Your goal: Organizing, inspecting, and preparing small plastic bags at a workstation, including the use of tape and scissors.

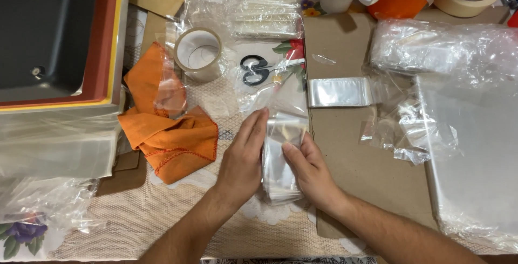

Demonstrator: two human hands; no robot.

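1. Between the two hands, at the near middle of the table, stands a slim stack of clear, glossy plastic sleeves [280, 159], its long axis running away from the person, top end farthest off.
2. The left hand [243, 159] lies flat along the stack's left edge, fingers straight and together, pressing inward rather than wrapped round it.
3. The right hand [308, 169] has its fingers curled onto the stack's right face and edge, holding it loosely; whether the thumb is behind the sleeves cannot be told.
4. Both hands touch the stack, so neither is nearer; it sits squarely in the gap between the palms.
5. Just left of the left hand lies a crumpled orange cloth [167, 129]; beyond that hand's fingertips stands a roll of clear packing tape [198, 53].
6. Beyond the stack lie small black-handled scissors [254, 70] and, a little right, a flat folded strip of clear film [340, 91].
7. Under the right hand and spreading to its right is a brown cardboard sheet [356, 161], with loose clear plastic bags [448, 48] farther off on that side.
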